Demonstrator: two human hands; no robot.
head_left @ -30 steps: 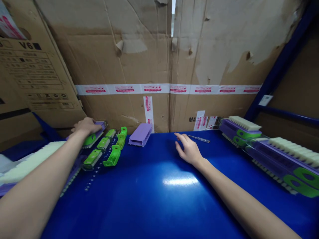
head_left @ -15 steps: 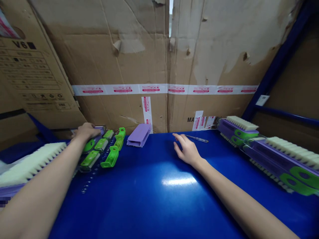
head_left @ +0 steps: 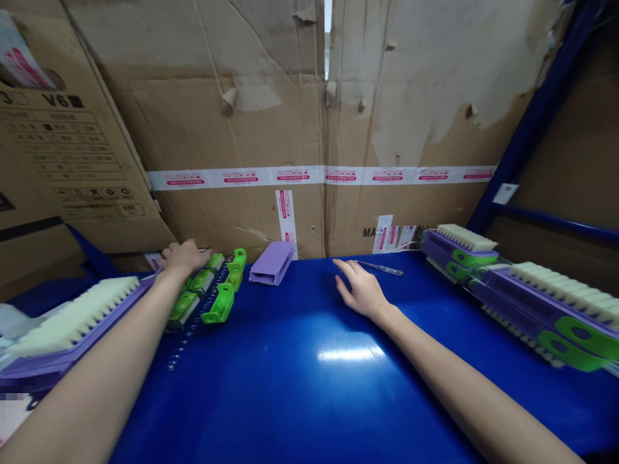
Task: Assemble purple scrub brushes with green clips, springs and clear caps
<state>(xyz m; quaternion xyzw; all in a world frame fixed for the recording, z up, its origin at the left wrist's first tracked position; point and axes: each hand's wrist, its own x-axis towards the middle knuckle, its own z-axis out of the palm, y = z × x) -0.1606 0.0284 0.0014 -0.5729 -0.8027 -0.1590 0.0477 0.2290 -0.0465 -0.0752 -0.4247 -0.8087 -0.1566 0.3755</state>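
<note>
While the left hand (head_left: 182, 259) lies over the far end of a row of green blocks (head_left: 185, 307), left of the purple housing (head_left: 272, 263), its grip cannot be determined: the fingertips are hidden. The right hand (head_left: 360, 290), right of the housing, holds nothing; its fingers are loosely parted and slightly bent, just beside a slim screwdriver (head_left: 382, 268). In my judgement, any part here is best pinched by its sides and lifted straight up, with the forearm clear of the bristled unit (head_left: 72, 322) further left of the housing and of the small coils (head_left: 175, 354), which look easily scattered. The blocks show bright green tops on duller bodies, set end to end, partly masked by the left arm. Between them and the housing stand open green brackets (head_left: 220, 305) with raised ends. The housing is light purple and hollow, its near end open, on a glossy blue desk (head_left: 290, 393).
</note>
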